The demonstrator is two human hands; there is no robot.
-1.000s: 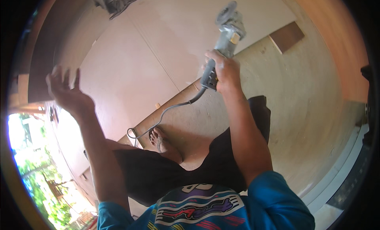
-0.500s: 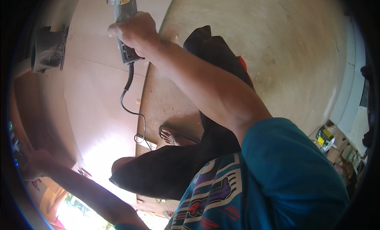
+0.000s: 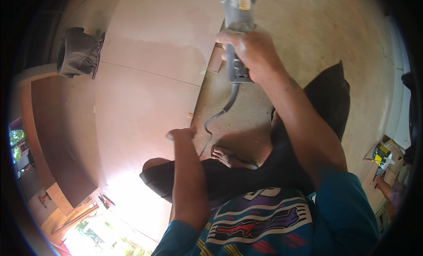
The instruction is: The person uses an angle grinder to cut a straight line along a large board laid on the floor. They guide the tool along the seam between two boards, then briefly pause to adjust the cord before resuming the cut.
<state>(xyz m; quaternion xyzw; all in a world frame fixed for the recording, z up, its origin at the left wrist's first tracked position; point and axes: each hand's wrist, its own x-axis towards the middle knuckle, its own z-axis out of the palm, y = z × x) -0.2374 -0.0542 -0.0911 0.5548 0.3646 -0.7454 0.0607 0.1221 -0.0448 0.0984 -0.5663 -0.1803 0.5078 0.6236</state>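
My right hand is wrapped round the body of a grey corded angle grinder. The tool's head is cut off by the top edge. A black cord curves from its rear down toward my bare foot. Beneath and left of the tool lies a large pale pinkish-brown panel, with a thin seam running across it. By the panel's right edge is my left hand, low over the surface. Its fingers are mostly hidden and slightly blurred, so their pose does not show.
A dark cloth-like bundle sits on the panel's far left side. A small wood block lies at the panel's edge. Dusty floor stretches to the right. A yellow-and-black package and what looks like a person's arm are at far right.
My left hand has come from the far left to the panel's right edge. The grinder in my right hand has shifted right, toward the panel's edge. The view has turned too.
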